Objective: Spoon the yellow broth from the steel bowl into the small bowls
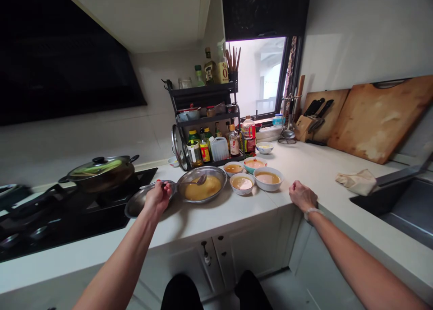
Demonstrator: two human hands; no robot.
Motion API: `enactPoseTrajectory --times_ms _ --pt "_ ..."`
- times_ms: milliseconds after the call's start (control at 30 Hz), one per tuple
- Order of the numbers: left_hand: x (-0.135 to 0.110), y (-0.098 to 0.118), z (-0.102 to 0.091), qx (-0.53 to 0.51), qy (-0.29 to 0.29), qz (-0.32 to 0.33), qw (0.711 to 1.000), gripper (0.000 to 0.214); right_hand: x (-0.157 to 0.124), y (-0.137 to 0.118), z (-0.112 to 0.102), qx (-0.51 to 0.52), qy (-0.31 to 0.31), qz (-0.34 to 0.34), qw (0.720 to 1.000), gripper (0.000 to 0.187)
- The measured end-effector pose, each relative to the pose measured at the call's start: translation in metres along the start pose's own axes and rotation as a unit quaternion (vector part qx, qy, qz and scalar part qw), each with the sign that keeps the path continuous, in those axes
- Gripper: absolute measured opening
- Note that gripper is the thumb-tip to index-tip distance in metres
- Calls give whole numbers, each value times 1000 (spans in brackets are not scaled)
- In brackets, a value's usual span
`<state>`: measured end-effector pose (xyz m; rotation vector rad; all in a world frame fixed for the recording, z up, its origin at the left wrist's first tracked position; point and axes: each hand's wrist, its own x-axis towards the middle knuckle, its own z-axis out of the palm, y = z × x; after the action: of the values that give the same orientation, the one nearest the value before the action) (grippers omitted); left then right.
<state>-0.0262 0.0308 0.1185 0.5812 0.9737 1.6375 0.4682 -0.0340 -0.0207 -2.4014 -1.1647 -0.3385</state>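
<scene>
My left hand (158, 197) is closed round the handle of a metal ladle (202, 180). The ladle's bowl hangs over a wide steel basin (221, 174) of yellowish liquid. Beneath that hand sits a second steel bowl (133, 205), partly covered by my wrist. Right of the basin stand several bowls of similar liquid: a small white bowl (242, 192), a larger white bowl (269, 186), a turquoise bowl (254, 169) and another small bowl (233, 173) behind. My right hand (302, 195) rests as a fist on the counter by its front edge, apart from the bowls, with nothing visible in it.
A lidded pot (101, 172) stands on the black stove (101, 215) at left. Behind the basin is a black rack (203, 91) of bottles. A knife block (305, 128), cutting boards (382, 116), a cloth (356, 182) and the sink (402, 210) are at right.
</scene>
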Motion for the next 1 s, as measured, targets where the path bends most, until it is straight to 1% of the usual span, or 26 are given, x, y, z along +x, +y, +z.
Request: enactPoseTrajectory --times_ms 67,100,167,300,400,467,533,633,767,900,1000 --pt "-6 -6 4 12 -39 8 999 21 -1 -1 -3 -2 -5 3 1000 22" --pt "-9 -10 6 24 -60 22 998 18 -1 -1 -4 -4 -7 2 1000 23" --pt "-18 -18 13 48 -88 71 992 11 -1 0 -3 -7 -6 -2 1000 23" --pt "-35 -33 30 83 -151 141 975 16 0 2 0 -13 1 -6 1000 22" --pt "-46 -47 43 121 -197 189 954 20 -1 1 -1 -14 6 -1 1000 23" --pt "-53 -58 52 149 -236 221 935 21 -2 -1 -3 -9 4 1 1000 23" --pt "-59 -71 60 187 -262 240 916 20 -3 -2 -6 -5 3 4 1000 23" --pt "-67 -91 69 239 -295 244 893 16 -4 -3 -8 -3 1 6 1000 24" --pt "-73 -111 73 277 -326 235 873 14 -5 -4 -9 -1 -2 7 1000 23" --pt "-73 -118 75 282 -330 215 875 14 -6 -5 -10 0 2 7 1000 23" --pt "-67 -120 76 271 -315 194 888 15 -6 -5 -10 3 7 8 1000 24"
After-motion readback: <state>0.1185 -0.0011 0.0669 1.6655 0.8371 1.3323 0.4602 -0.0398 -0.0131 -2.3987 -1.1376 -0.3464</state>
